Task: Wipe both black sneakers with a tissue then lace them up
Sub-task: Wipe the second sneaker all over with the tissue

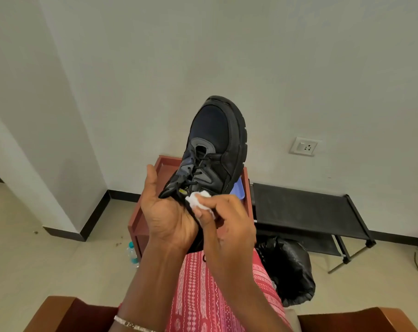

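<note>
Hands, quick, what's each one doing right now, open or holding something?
Left hand: holding the black sneaker by its heel end, thumb sticking up.
Right hand: pinching a white tissue against the sneaker.

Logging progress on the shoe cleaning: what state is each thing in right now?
sneaker: held up, toe pointing away.
laces: threaded, no bow visible.
tissue: crumpled, pressed on the sneaker near its opening.
left hand: holds the sneaker's heel end.
right hand: pinches the tissue.
water bottle: standing upright.
</note>
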Available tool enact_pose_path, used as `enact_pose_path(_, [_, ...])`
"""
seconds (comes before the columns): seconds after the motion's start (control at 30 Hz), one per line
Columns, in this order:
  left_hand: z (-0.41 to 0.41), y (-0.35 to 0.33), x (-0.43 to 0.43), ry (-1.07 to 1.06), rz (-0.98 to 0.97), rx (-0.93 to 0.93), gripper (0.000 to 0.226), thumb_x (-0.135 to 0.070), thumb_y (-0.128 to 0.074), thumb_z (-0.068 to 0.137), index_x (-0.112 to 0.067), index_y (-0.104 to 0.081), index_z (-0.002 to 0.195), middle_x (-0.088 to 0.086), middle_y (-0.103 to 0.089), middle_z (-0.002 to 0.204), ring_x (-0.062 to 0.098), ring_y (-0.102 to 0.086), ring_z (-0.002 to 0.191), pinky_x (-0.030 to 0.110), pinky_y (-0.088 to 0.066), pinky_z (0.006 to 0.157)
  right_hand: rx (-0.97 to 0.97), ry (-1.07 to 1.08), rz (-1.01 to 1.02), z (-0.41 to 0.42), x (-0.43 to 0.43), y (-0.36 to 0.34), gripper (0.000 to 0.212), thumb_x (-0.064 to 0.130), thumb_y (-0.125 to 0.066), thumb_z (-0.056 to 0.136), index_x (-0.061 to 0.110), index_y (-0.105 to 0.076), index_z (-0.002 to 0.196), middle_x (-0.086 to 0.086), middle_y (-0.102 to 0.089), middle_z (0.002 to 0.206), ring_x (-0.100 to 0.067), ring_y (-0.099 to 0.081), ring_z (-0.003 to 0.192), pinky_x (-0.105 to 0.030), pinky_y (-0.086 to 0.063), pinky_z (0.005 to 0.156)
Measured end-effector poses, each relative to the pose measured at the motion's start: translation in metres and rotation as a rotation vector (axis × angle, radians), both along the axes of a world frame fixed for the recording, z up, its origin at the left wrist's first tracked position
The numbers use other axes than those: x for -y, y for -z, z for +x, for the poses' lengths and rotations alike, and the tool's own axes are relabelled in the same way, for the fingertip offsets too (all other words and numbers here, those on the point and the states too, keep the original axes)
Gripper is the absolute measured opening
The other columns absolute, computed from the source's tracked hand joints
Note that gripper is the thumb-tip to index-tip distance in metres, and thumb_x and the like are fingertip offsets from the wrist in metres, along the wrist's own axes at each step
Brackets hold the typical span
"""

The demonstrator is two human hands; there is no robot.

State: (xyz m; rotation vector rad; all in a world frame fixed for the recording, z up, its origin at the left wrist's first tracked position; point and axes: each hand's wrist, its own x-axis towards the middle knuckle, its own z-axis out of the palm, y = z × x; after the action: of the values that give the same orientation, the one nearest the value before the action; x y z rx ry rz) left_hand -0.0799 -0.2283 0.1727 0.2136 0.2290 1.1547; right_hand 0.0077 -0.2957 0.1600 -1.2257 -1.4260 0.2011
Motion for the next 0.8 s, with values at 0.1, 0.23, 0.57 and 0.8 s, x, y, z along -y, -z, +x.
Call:
enact_pose_path(0.1, [0.001,0.0,0.0,-0.02,-0.033,-0.004,0.08,-0.066,-0.048,0.089,-0.002,-0.062,0.134,0.023,-0.057,0.14,0.038,-0.056,0.129,0.052,-0.046,0.106,0.044,-0.004,-0.014,-0.004,0.009,0.007,0.019,0.004,-0.068,0.093,0.014,-0.075,0.108,0.006,-0.066,0.102,-0.01,-0.062,0.1,-0.021,-0.051,0.084])
enact_pose_path(0.23, [0.004,-0.003,0.002,-0.031,-0.061,-0.002,0.06,-0.048,-0.055,0.09,-0.003,-0.066,0.128,0.019,-0.062,0.132,0.03,-0.066,0.114,0.035,-0.059,0.089,0.126,0.095,0.008,-0.001,-0.008,-0.007,0.019,0.009,-0.069,0.093,0.016,-0.073,0.11,0.007,-0.067,0.102,-0.013,-0.057,0.101,-0.012,-0.04,0.087])
enact_pose_path(0.57, [0.009,-0.001,0.001,0.008,-0.074,-0.117,0.029,-0.023,-0.06,0.092,-0.003,-0.077,0.105,0.016,-0.073,0.113,0.027,-0.072,0.095,0.041,-0.061,0.087,0.305,0.236,0.12,-0.012,-0.003,0.006,0.03,0.021,-0.052,0.101,0.004,-0.072,0.115,-0.007,-0.067,0.108,-0.017,-0.061,0.101,-0.017,-0.048,0.095])
enact_pose_path(0.8, [0.011,-0.01,0.005,-0.059,-0.08,-0.171,0.045,-0.032,-0.051,0.1,-0.009,-0.083,0.079,0.015,-0.077,0.099,0.027,-0.077,0.084,0.046,-0.058,0.091,0.333,0.199,0.135,-0.001,-0.006,0.008,0.03,0.02,-0.049,0.103,0.005,-0.072,0.114,-0.005,-0.069,0.105,-0.016,-0.061,0.099,-0.016,-0.047,0.093])
